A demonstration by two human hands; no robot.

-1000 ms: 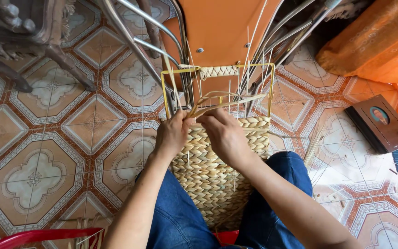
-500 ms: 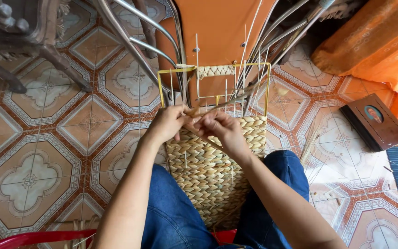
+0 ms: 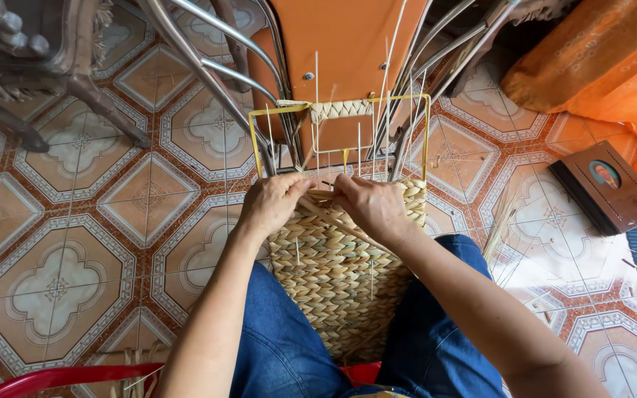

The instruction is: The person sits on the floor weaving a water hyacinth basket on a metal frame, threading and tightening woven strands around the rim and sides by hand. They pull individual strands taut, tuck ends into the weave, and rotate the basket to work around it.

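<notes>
Left hand (image 3: pixel 270 203) and right hand (image 3: pixel 369 206) side by side at the top edge of the woven straw panel (image 3: pixel 337 273), fingers curled and pinching the loose straw strands (image 3: pixel 326 214) there. Panel resting on the lap, between the legs in blue jeans (image 3: pixel 282 354), stretched on a yellow wire frame (image 3: pixel 259 136). Just behind the frame, an orange chair (image 3: pixel 340 44) with metal legs, close against the work. Patterned floor tiles (image 3: pixel 60 243) around; brown box (image 3: pixel 606 184) near the right edge; red plastic rim (image 3: pixel 60 377) at the bottom.

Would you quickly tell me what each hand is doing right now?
Left hand: closed on straw strands at the top edge of the woven basket.
Right hand: closed, pinching a straw strand at that edge.
</notes>
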